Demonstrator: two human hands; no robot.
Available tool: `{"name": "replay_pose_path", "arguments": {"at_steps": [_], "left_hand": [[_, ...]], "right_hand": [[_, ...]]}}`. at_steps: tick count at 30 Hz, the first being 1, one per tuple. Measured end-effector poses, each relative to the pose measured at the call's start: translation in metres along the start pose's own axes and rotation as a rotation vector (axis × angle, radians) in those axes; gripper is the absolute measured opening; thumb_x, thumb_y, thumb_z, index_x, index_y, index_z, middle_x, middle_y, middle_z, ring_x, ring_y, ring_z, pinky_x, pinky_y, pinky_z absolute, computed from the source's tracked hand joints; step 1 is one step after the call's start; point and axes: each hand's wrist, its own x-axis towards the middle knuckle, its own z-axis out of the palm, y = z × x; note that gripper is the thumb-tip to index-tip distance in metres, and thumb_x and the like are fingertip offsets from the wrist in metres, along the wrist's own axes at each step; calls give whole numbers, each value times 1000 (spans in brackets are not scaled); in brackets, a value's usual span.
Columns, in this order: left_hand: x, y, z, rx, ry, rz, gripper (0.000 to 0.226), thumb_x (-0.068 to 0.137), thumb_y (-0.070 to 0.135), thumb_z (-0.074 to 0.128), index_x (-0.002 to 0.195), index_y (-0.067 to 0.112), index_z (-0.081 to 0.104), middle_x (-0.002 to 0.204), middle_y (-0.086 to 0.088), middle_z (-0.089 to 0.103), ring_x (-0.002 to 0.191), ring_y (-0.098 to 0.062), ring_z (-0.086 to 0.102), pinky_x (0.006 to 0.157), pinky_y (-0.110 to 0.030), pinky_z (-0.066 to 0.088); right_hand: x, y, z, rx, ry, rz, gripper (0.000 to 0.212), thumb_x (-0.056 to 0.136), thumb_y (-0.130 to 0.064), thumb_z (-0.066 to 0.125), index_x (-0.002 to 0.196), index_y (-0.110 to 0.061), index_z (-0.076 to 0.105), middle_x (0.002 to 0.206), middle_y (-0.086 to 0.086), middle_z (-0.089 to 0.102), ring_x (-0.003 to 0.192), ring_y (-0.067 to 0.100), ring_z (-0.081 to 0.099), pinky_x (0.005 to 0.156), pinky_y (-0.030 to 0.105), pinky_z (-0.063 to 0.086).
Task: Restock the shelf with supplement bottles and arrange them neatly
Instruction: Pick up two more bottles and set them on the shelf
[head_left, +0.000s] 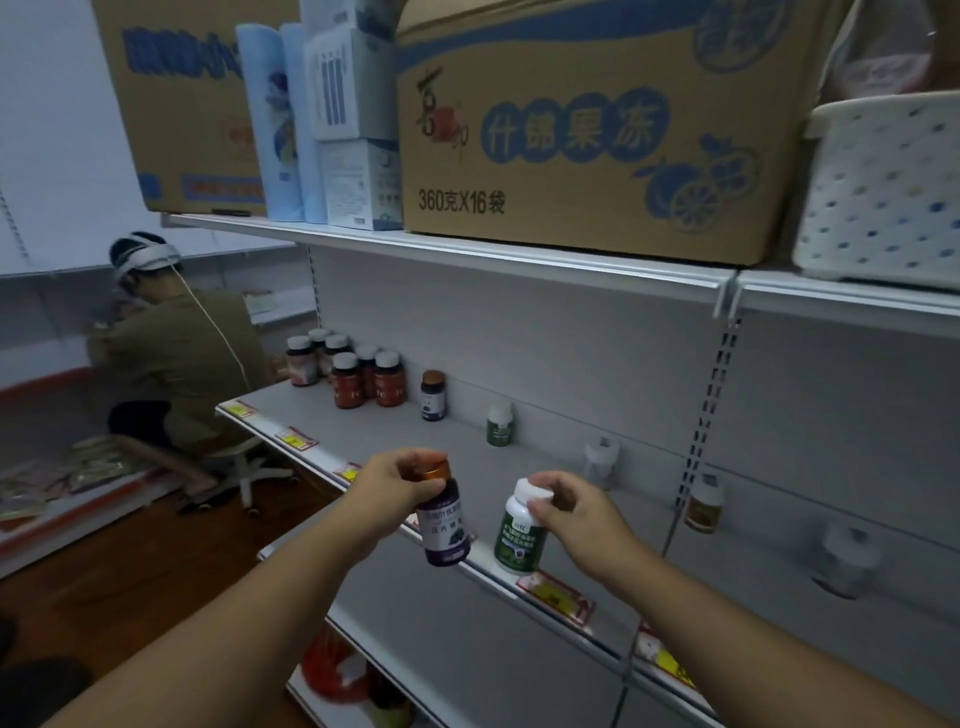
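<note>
My left hand (395, 486) grips a purple-labelled bottle (444, 525) by its orange cap, just in front of the grey shelf (457, 447). My right hand (576, 514) pinches the white cap of a green-labelled bottle (520, 535) over the shelf's front edge. Along the shelf's back stand a matching purple bottle (432, 395), a green bottle (500, 423), a clear bottle (600, 460), an amber bottle (704, 504) and a white bottle (847, 561). Several red-brown bottles (358, 374) cluster at the far left end.
The upper shelf carries big cardboard boxes (587, 135), small white boxes (358, 130) and a dotted white basket (883, 192). A person (176, 353) sits on a stool at left. Yellow price tags (556, 592) line the shelf edge. A red item (332, 670) lies on the lower shelf.
</note>
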Motion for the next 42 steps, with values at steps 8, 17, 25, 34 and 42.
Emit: {"name": "replay_pose_path", "arguments": {"at_steps": [8,17,25,34,42], "left_hand": [[96,-7,-26,79,-62,31,33,84,-6,59,112,11,62,110,-10,64,102,-23,60,91,-34,48],[203,0,-36,280,-220,145,29,86,6,62,110,21,63,107,3,62,103,-17,60,93,-34,51],[278,-12,-73,401,-420,315,7,79,13,64,78,12,57,92,-8,50,86,-18,57,87,-32,49],[356,-27,-102,486,-504,398,36,82,2,65,115,14,60,112,0,60,102,-12,57,72,-9,47],[395,-14,-77,819,-611,629,45,77,28,67,121,18,61,121,-6,56,116,-20,52,95,-20,33]], "right_hand": [[94,14,20,-50,74,-18,20,89,-18,60,108,-23,59,107,-2,62,100,14,58,83,24,43],[172,38,22,-116,248,-26,26,85,-6,62,82,-31,54,96,7,63,92,21,59,80,33,47],[217,62,31,-451,375,94,15,88,-11,59,102,-16,57,101,6,62,93,22,58,78,25,42],[247,62,44,-774,404,189,28,89,-3,53,117,0,54,123,20,50,110,32,53,92,26,34],[255,56,44,-935,396,234,13,87,-6,51,100,-9,52,113,12,49,96,33,56,78,33,38]]}}
